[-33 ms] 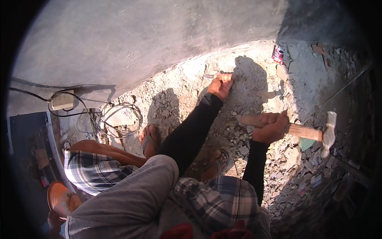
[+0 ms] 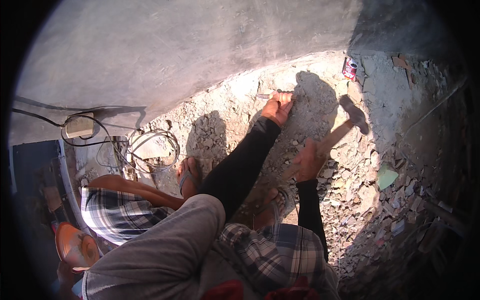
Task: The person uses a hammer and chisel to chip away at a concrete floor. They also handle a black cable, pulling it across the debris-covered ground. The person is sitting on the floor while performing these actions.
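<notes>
My left hand (image 2: 278, 107) is closed around a chisel (image 2: 262, 96), a metal rod held low over broken ground near the foot of the grey wall. Its tip shows left of my fingers; the rest is covered by the hand. My right hand (image 2: 309, 161) grips a hammer (image 2: 334, 138) by its wooden handle. The metal head points up and to the right, to the right of my left hand and apart from the chisel. Motion blurs the right hand and handle a little.
A grey wall (image 2: 190, 45) curves across the top. Coiled black cable (image 2: 172, 150) lies at left beside a small box (image 2: 79, 126). Rubble (image 2: 350, 187), a green shard (image 2: 386, 177) and a red can (image 2: 349, 70) are on the right. Another person's hand is by a round orange object (image 2: 75, 247).
My right hand has swung the hammer left, its head now higher and tilted up. The left hand and chisel stay put. The orange object at lower left has shifted slightly.
</notes>
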Demonstrator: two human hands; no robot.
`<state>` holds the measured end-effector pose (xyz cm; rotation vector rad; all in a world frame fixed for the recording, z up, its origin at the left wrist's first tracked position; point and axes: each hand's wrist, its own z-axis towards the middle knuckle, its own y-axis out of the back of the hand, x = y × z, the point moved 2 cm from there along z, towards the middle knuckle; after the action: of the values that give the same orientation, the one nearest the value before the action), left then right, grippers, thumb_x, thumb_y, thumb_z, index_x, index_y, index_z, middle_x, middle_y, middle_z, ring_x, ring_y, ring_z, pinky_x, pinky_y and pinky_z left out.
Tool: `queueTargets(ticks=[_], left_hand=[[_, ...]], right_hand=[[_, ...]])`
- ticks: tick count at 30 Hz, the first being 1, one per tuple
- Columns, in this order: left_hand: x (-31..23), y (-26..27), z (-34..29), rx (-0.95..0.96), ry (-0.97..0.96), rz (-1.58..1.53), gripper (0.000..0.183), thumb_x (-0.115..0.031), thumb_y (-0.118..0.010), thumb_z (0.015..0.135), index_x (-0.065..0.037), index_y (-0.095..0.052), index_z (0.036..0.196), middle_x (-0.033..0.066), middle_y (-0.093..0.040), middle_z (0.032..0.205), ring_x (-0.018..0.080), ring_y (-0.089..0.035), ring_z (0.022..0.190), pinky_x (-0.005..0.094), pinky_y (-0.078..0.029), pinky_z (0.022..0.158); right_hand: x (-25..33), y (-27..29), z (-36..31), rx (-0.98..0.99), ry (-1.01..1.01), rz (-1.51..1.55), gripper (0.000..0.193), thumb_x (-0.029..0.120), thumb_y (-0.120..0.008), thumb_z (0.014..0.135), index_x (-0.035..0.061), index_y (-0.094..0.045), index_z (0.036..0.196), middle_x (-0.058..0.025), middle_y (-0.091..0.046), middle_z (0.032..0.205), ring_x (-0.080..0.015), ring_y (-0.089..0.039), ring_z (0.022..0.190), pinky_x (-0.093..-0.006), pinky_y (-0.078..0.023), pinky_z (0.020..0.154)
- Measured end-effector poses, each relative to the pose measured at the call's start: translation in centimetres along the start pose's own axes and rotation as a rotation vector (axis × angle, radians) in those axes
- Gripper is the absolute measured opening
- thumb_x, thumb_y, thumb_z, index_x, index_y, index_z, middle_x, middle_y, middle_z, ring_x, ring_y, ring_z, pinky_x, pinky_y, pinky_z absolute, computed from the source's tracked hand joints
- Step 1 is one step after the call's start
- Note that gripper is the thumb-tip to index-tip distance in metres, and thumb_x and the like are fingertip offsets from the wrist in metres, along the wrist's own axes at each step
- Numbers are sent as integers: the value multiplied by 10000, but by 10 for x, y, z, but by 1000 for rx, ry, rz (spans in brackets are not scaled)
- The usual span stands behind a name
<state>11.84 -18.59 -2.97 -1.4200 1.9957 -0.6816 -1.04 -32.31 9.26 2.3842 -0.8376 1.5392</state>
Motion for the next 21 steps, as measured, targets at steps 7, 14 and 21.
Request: queueTargets(ticks=[7, 14, 21], left_hand=[[-3, 12, 1, 17, -19, 60, 294, -327, -448, 1059, -69, -498, 1193, 62, -695, 1037, 189, -654, 1006, 427, -365, 1123], [-3, 11, 6, 35, -28, 22, 295, -315, -454, 1059, -64, -488, 1210, 75, -692, 1054, 205, -666, 972, 441, -370, 1124], [-8, 12, 1, 32, -22, 31, 279, -304, -428, 1072, -64, -485, 1202, 70, -702, 1017, 209, -669, 944, 415, -409, 1091]], right_hand=[[136, 39, -34, 198, 197, -247, 293, 260, -631, 960, 65, -531, 766, -13, -483, 534, -98, -447, 439, -258, -385, 463], [105, 40, 6, -50, 366, 332, 318, 247, -579, 949, 113, -438, 698, 19, -384, 564, -138, -422, 479, -329, -426, 512], [49, 47, -28, 357, -145, -574, 297, 281, -658, 911, 39, -589, 754, 0, -473, 481, -98, -447, 404, -276, -346, 413]])
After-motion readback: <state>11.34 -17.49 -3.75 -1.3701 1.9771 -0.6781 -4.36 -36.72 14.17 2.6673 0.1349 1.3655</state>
